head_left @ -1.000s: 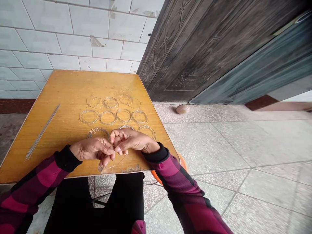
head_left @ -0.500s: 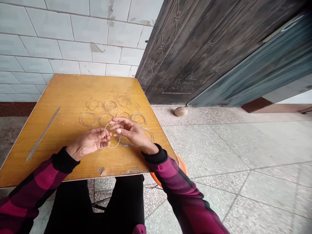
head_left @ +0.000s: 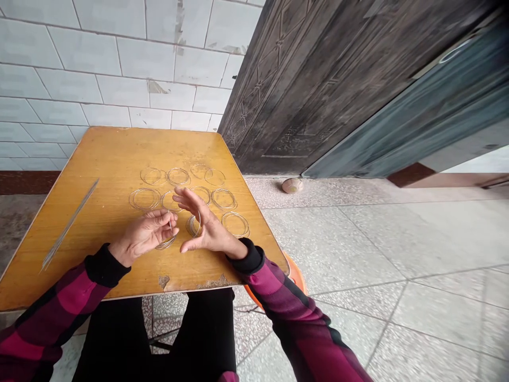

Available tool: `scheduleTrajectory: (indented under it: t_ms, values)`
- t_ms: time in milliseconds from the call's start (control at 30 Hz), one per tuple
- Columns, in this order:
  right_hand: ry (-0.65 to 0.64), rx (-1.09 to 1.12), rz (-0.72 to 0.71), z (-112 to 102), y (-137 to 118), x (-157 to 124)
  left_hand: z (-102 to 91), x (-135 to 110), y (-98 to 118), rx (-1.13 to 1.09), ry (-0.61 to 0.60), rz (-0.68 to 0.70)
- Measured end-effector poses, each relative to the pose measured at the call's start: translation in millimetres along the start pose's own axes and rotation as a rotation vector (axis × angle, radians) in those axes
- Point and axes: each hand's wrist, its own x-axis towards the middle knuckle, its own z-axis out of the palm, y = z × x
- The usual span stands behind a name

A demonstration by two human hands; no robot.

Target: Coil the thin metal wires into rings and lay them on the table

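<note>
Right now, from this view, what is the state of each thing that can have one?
Left hand: holding a thin silver wire ring.
Right hand: open, fingers spread.
Other silver wire rings: lying flat in rows.
Bundle of straight silver wires: lying diagonally on the yellow wooden table.

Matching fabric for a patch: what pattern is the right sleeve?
The right sleeve is magenta and dark-purple check, clearest in the head view.

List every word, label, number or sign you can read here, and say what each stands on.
Nothing can be read. The dark door has a raised marking low on its panel that may be characters, but it is too blurred to read.
</note>
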Motion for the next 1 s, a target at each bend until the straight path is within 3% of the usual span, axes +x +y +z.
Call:
scheduleTrajectory:
  t_ms: [533, 833, 1000]
  values:
    - [0.151, -0.031, -0.08, 5.6, 4.8, -6.3, 0.4, 0.4, -10.0, 0.064, 0.029, 0.045]
    - [0.058, -0.049, -0.077, 7.7, 7.9, -0.8, 2.1, 0.7, -10.1, 0.05, 0.037, 0.032]
    - [0.076, -0.015, -0.089, 13.0, 8.6, -1.3, -0.2, -0.7, -13.0, 0.115, 0.001, 0.033]
